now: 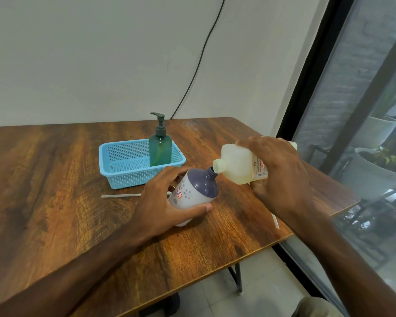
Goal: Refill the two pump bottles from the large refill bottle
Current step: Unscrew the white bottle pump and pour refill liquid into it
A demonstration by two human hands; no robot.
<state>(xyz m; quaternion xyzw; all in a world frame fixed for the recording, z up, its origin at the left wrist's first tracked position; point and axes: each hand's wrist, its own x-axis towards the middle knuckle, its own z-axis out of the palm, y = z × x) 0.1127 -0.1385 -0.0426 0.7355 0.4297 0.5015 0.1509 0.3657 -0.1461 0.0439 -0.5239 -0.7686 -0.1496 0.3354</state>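
My left grip (167, 202) is wrapped round the purple bottle (197, 191), holding it tilted over the middle of the tabletop (55, 179) with its uncapped neck pointing up and to the right. My right grip (277, 170) grasps the refill bottle (238, 165) from above, tipped almost flat toward the right edge. Its mouth sits right at the purple bottle's neck, touching or just clear; I cannot tell which.

The green bottle (160, 152) stands upright, pump on, in the right end of the basket (124, 177) near the far edge. A tube (121, 195) lies flat just in front of the basket, with one end hidden behind my left grip. A second tube (275, 221) lies by the right edge under my right forearm.
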